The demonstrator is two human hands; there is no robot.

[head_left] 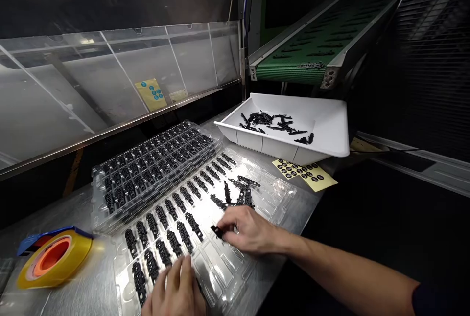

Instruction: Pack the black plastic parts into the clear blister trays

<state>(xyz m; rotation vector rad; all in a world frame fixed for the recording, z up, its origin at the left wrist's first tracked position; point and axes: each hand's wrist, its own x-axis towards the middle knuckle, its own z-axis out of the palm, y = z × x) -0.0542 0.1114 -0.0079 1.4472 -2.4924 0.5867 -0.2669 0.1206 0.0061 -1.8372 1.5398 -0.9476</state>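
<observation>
My right hand [249,230] pinches a small black plastic part [217,231] between thumb and fingers, above the middle of a clear plastic tray [216,269]. My left hand [176,291] rests at the tray's near side, fingers stretched out beside the seated parts; its thumb is hidden. One full row of black parts [161,215] lies in the tray's slots, with a shorter row [173,242] in front of it. Just beyond my right hand, a loose pile of the same parts [240,191] lies on the tray.
Filled clear trays [154,164] are stacked at the back left. A white bin [330,135] holding loose black parts stands below a green conveyor [293,69]. Yellow tape [79,257] lies at left; a yellow sticker sheet [323,183] sits right of the tray.
</observation>
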